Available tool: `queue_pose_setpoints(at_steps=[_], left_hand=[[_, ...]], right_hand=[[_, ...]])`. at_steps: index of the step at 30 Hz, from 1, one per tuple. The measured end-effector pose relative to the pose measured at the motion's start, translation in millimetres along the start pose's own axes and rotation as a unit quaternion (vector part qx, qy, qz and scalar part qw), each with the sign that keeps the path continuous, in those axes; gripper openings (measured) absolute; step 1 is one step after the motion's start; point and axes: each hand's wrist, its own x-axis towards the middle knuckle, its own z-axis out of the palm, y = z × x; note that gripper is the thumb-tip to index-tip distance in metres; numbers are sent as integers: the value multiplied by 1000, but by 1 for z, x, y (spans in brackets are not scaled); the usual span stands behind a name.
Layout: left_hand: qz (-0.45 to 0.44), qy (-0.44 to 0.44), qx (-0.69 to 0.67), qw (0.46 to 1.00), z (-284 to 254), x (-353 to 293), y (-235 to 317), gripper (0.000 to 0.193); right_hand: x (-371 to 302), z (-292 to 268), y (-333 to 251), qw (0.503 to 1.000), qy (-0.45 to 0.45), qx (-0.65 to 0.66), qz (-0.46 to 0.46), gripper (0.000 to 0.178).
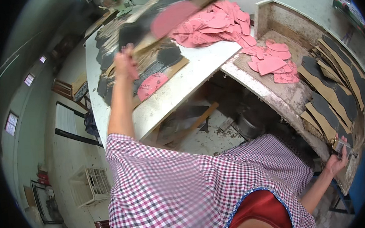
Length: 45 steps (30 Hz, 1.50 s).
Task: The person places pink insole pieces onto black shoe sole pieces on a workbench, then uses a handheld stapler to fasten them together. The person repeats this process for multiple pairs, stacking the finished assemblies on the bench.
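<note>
My left hand [124,64] is closed at the lower left end of a tan and black strip [138,32], blurred by motion. A pink rounded cut-out [174,18] lies against that strip, and more pink shows beneath my fingers. Just below lies another tan and black strip [167,64] with a pink cut-out [152,85] on its near end. At the far right, my right hand [339,158] is closed around a small brownish object [341,147] whose kind I cannot make out. It is beside the near end of several black and tan strips [331,113].
A large heap of pink cut-outs [214,24] sits on the white table [200,71]. A smaller pile [273,62] lies on the worn, raised-edge bench [290,92] to the right. Between them is a gap with a dark round container [250,124]. A white crate [95,184] stands on the floor at left.
</note>
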Motion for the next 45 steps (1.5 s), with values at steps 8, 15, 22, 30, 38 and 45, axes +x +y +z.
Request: queue_pose_setpoints(at_steps=[8,15,22,30,38,45], left_hand=[[12,278,647,710,-150,61,3,51],[-23,-86,151,985,112,-30,6,37],[-580,-450,-68,676,236,-257,-101,86],[-562,-562,10,607,269,-384,-174,50],[-212,-635,208,713,253,-359,-173,39],[-242,-687,184,660,249,-340,-159,30]], right_hand=[[-5,13,-9,998,55,29,31,54],[-13,-14,-15,997,40,61,11,53],[-39,84,-33,989,-70,20,-128,40],[-16,114,-46,918,-80,-276,-273,44],[-17,73,-56,909,-17,-323,-265,44],[-24,103,-23,933,-92,-265,-226,48]])
